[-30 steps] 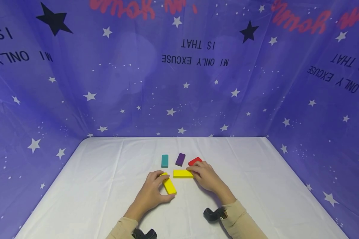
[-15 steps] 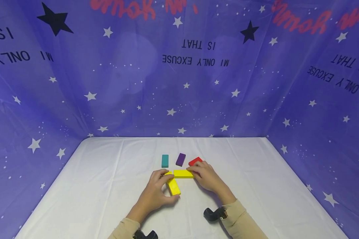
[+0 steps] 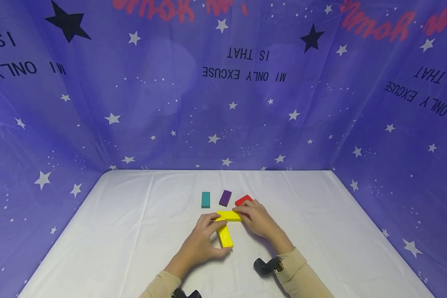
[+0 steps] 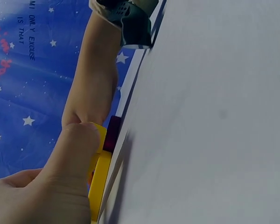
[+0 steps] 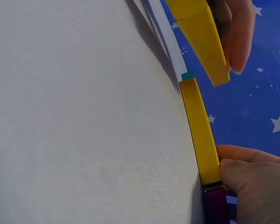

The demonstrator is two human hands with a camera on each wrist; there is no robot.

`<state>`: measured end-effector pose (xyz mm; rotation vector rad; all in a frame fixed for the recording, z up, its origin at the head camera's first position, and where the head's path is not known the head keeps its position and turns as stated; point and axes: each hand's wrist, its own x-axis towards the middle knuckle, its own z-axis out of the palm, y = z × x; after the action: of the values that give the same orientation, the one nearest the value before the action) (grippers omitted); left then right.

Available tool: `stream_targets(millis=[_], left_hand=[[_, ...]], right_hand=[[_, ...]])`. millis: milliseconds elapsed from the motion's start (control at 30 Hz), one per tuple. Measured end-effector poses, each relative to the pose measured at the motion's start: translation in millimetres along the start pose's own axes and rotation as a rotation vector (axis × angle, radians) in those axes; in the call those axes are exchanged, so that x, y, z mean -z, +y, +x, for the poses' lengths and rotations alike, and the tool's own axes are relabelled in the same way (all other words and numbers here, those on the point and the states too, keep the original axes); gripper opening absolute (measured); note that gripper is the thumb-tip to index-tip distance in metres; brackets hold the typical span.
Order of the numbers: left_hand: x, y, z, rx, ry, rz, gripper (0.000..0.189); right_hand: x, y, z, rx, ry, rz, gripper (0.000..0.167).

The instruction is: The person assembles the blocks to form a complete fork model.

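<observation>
My left grip (image 3: 205,240) spans the near yellow block (image 3: 225,238) lengthwise, fingertips curled over its far end, thumb at its near end. It is a long, flat-sided bar, smooth and evenly coloured, with crisp edges, set slantwise; from my right wrist it shows tilted and clear of the table (image 3: 134,223). My right grip (image 3: 258,220) pinches the right end of the far yellow block (image 3: 228,215), a matching bar lying crosswise on the cloth. In the head view the near bar overlaps the far one's left end, yet from the right wrist a gap shows between them.

Beyond lie three shorter blocks, just as plain: teal (image 3: 205,200), nearly straight; purple (image 3: 225,198), a little askew; and red (image 3: 243,200), slanted and partly hidden by my right fingers. Only narrow strips of cloth part them from each other and from the far bar.

The table's white cloth, softly creased, spreads wide to both sides of my grips. Its straight back edge meets the backdrop (image 3: 193,107), a wrinkled blue-purple sheet printed with stars and lettering. Nearer me, tan sleeves (image 3: 307,273) end above my wrists, where smooth black fittings (image 3: 265,267) jut inward.
</observation>
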<state>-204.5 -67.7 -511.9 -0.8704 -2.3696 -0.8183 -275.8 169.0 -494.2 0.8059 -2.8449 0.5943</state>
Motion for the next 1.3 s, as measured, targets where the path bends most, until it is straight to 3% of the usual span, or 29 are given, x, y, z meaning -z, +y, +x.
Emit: stream_targets(millis=[267, 600, 1067, 1300], left_hand=[[-7.2, 1.4, 2.6, -0.048, -0.027, -0.013, 0.07], [-6.2, 4.9, 4.8, 0.031, -0.164, -0.013, 0.072], [-9.6, 6.1, 7.9, -0.004, -0.163, -0.001, 0.071], [-8.1, 7.1, 11.6, 0.01, -0.2, 0.024, 0.071]], right_hand=[[-1, 2, 0.1, 0.003, 0.004, 0.01, 0.025], [-3, 4, -0.1, -0.01, 0.004, 0.017, 0.024], [-2, 3, -0.2, -0.001, -0.005, 0.017, 0.026], [-1, 1, 0.8, 0.01, 0.001, 0.014, 0.026]])
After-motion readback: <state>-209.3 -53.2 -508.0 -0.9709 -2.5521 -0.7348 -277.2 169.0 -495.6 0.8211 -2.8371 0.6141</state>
